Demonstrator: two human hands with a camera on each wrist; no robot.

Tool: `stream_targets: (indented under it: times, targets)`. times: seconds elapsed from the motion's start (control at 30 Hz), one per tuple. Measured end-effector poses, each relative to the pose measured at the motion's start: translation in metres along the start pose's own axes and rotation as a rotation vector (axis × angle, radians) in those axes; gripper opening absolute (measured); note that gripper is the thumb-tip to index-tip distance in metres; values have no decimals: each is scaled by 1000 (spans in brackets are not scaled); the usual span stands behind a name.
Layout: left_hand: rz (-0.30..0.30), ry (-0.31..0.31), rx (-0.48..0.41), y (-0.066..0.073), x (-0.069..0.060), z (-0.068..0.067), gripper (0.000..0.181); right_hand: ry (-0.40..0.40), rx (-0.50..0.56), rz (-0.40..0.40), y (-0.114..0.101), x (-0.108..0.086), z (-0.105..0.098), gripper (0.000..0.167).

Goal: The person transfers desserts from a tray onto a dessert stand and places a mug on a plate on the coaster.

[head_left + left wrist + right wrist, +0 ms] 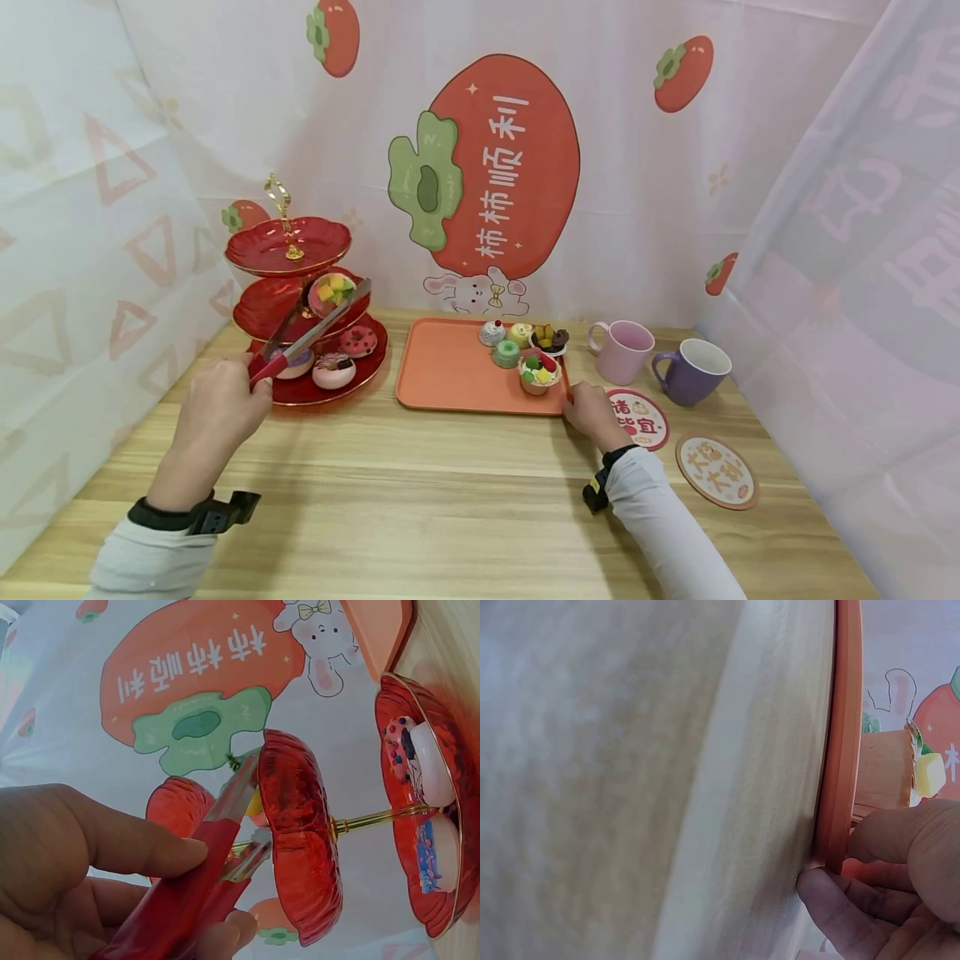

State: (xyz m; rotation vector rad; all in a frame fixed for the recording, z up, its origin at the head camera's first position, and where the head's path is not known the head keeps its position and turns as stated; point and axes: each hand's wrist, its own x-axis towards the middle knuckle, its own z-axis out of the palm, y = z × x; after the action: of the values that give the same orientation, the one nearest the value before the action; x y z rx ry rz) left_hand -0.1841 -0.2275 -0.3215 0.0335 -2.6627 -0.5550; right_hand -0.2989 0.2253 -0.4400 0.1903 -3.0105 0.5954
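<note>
My left hand (221, 408) grips red-handled metal tongs (176, 900). In the head view the tong arms lie either side of a fruit-topped tart (332, 293) at the middle tier of a red three-tier stand (288, 246). In the left wrist view the tart is mostly hidden, so whether the tongs squeeze it I cannot tell. At the orange tray's (450, 371) front right corner, my right hand (592, 410) pinches the rim between thumb and fingers, as the right wrist view shows. Several toy sweets crowd the tray's right side, among them a fruit tart (538, 375) close to that hand.
Several donuts, one with white icing (333, 372), sit on the stand's bottom tier. Right of the tray stand a pink mug (624, 350) and a purple mug (692, 372). Two round coasters, one red-rimmed (648, 417) and one tan-rimmed (717, 472), lie in front of them.
</note>
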Motion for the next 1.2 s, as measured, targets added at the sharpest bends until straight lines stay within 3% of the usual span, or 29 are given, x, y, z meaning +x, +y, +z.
stream_targets:
  times: [0.33, 0.63, 0.83, 1.2]
  targets:
    - [98, 99, 46, -1, 2, 4, 11, 6, -1, -10, -1, 0, 0, 30]
    - [151, 111, 73, 2, 10, -1, 14, 6, 7, -7, 0, -1, 1, 30]
    - [114, 57, 88, 4, 13, -2, 14, 16, 17, -21, 1, 0, 1, 32]
    - [85, 50, 26, -1, 9, 2, 16, 16, 15, -6, 1, 0, 1, 35]
